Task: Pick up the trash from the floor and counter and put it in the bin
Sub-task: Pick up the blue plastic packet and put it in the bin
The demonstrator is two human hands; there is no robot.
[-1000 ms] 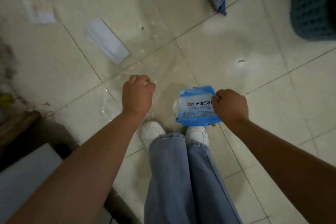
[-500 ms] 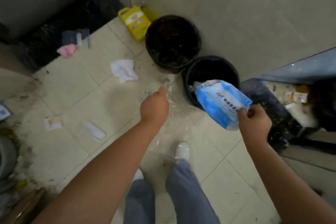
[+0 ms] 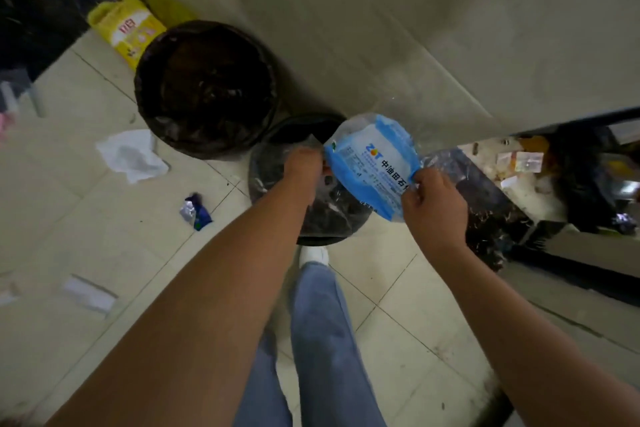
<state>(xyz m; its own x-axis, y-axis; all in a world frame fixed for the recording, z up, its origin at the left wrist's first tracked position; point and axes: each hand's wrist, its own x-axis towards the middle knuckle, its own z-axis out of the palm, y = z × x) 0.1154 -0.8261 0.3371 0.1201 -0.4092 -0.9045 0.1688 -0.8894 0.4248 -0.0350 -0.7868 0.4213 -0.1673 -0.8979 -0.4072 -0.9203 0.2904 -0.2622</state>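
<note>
Over the smaller black bin (image 3: 277, 135) at the centre of the frame, both hands are working. Right hand (image 3: 434, 206) sits just right of centre, fingers pinched tight on the lower edge of a blue and white plastic package (image 3: 372, 163), and the package hangs tilted above the bin's right rim, printed face up toward the camera. Left hand (image 3: 303, 163) is down over the bin's mouth, curled closed with a bit of crinkled clear plastic (image 3: 313, 142) showing at the fingers; how much it holds I cannot tell. The two hands are near each other, the package's left corner just beside the left knuckles.

Up and to the left, a larger black bin (image 3: 204, 87) stands against the wall, touching the smaller one. Behind it, upper left, a yellow bag (image 3: 126, 29) leans at the wall's foot.

Plenty lies on the tiled floor (image 3: 86, 211). A crumpled white tissue (image 3: 133, 156) lies just left of the big bin. Lower down, a small blue and silver wrapper (image 3: 195, 211) sits left of the person's forearm. Near the left edge, a flat white paper scrap (image 3: 88, 293) lies well apart from the bins.

At the bottom centre, blue jeans (image 3: 322, 340) and one white shoe (image 3: 313, 255) point right at the small bin. Right of frame, a cluttered dark surface (image 3: 519, 163) carries blurred bits and pieces.
</note>
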